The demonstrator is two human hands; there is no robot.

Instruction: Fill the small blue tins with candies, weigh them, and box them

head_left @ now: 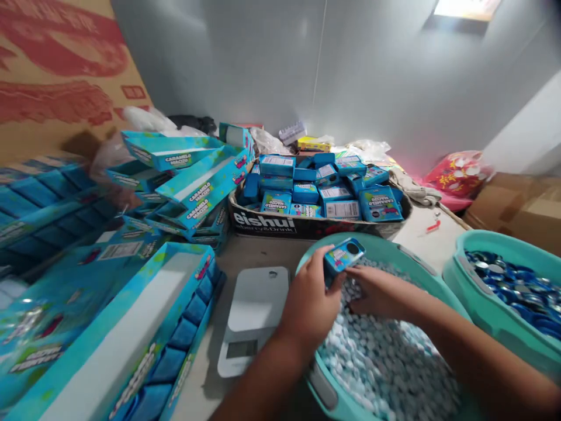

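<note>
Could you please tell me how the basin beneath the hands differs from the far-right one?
The candy basin holds small, pale candies; the far-right basin holds shiny blue and silver pieces. The left hand and right hand are at the candy basin, while neither is at the far-right basin. Both basins are turquoise.

Light is moderate and cool, strongest at upper right, where a bright panel (pixel 467 8) is burned out to white. A soft sheen spreads over the grey wall (pixel 254 70); the extreme top-right corner falls dark. Metallic lids (pixel 497 269) glint at right, and glare streaks the clear plastic (pixel 28 327) at lower left. Soft shadow darkens the counter (pixel 272 247) beside the scale (pixel 258 298). The small blue box (pixel 344 255) is fairly crisp, while the cardboard carton (pixel 65 64) looks stretched and blurred at the left edge.
</note>
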